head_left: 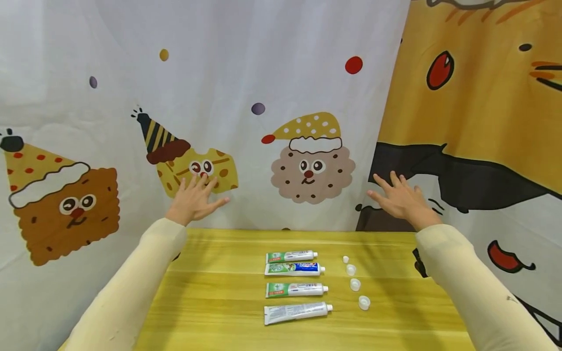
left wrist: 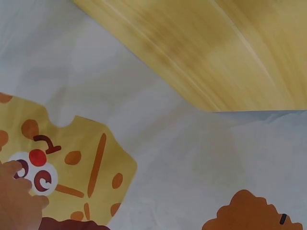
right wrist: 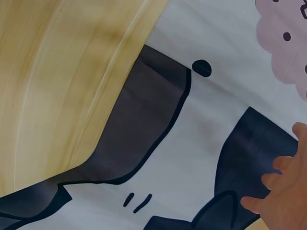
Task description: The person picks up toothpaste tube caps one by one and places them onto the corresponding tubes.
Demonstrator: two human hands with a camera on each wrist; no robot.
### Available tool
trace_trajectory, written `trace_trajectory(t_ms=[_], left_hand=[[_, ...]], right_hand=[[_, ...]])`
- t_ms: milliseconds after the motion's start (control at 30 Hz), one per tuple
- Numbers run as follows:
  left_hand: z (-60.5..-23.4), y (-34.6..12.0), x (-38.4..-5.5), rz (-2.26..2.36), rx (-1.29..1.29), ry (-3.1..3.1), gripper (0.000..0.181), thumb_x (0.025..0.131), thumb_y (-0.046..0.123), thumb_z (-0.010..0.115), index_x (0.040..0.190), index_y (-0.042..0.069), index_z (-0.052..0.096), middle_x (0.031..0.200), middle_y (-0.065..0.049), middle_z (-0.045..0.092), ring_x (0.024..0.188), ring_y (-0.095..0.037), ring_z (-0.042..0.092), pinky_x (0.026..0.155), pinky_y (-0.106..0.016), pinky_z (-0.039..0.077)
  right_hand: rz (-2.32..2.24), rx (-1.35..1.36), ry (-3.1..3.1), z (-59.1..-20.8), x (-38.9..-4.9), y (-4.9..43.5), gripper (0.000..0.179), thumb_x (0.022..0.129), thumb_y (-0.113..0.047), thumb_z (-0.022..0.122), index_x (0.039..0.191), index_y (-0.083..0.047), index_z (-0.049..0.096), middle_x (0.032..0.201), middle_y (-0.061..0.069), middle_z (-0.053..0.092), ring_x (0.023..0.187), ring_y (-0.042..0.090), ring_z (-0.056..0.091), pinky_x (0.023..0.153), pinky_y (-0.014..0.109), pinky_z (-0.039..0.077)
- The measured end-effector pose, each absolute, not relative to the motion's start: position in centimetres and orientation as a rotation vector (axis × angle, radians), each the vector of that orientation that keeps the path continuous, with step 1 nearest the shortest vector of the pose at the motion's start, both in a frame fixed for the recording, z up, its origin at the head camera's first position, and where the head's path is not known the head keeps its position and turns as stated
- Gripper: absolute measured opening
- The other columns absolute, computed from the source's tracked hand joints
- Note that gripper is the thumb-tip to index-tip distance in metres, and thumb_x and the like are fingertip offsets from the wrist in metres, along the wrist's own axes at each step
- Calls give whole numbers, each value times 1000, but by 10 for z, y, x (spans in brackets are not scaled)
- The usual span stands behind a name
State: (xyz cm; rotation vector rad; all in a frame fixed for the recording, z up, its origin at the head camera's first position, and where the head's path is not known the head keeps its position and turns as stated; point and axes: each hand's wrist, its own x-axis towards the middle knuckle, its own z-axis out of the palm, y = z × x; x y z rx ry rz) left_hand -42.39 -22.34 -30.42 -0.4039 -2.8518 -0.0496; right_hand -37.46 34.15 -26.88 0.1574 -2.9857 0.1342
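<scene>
Both hands are raised above the far edge of the table, fingers spread and holding nothing. The left hand (head_left: 193, 201) is in front of the printed cheese figure, and the right hand (head_left: 404, 199) is before the dark part of the curtain. Between and below them, several toothpaste tubes lie in a column, nozzles to the right. Farthest is a green-and-white tube (head_left: 291, 256), then a green-and-blue tube (head_left: 285, 269), another green-and-white tube (head_left: 296, 290), and nearest a silvery-white tube (head_left: 297, 313) with small print. Right of the nozzles lie several white caps (head_left: 364, 302), growing larger toward the front.
The yellow wood-grain table (head_left: 219, 302) ends at a white curtain (head_left: 219, 58) printed with cartoon figures. An orange-and-black printed curtain section (head_left: 478, 112) hangs at the right. A small dark object or print (head_left: 419, 264) shows beside the right sleeve.
</scene>
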Motion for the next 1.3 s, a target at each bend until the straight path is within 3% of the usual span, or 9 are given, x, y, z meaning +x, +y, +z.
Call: trace_trajectory(t_ms=[467, 833, 933, 1067, 1300], left_hand=[[-307, -215, -415, -106, -450, -2782, 93, 97, 77, 38, 165, 15, 23, 171, -23, 17, 156, -53, 12, 122, -74, 2], [-307, -213, -395, -150, -459, -2757, 94, 97, 77, 39, 165, 14, 24, 172, -22, 15, 157, -52, 9, 122, -74, 5], [-307, -210, -389, -158, -470, -2765, 93, 97, 76, 40, 165, 14, 24, 172, -22, 16, 157, -52, 7, 122, -75, 7], [-311, -205, -378, -177, -497, -2783, 93, 98, 75, 42, 165, 14, 24, 171, -25, 17, 157, -54, 6, 121, -75, 9], [-323, -197, -357, -211, -542, -2762, 94, 97, 73, 47, 165, 14, 25, 171, -22, 18, 157, -52, 9, 121, -74, 11]], right_hand=[[49, 227, -2957, -268, -370, 327, 79, 105, -69, 23, 168, -22, 10, 168, 35, 1, 153, 60, 3, 113, 83, 8], [46, 348, -2873, -278, -346, 311, 72, 108, -58, 34, 167, -19, 19, 168, 35, 5, 152, 58, 16, 114, 79, 21], [90, 425, -2797, -284, -333, 309, 66, 109, -50, 43, 164, -16, 29, 168, 33, 15, 146, 57, 32, 109, 76, 33], [157, 528, -2653, -296, -318, 307, 53, 106, -32, 58, 154, -12, 47, 160, 25, 38, 130, 50, 54, 95, 66, 50], [185, 608, -2555, -317, -294, 300, 36, 99, -20, 67, 133, -13, 64, 133, 13, 63, 109, 34, 68, 81, 53, 58]])
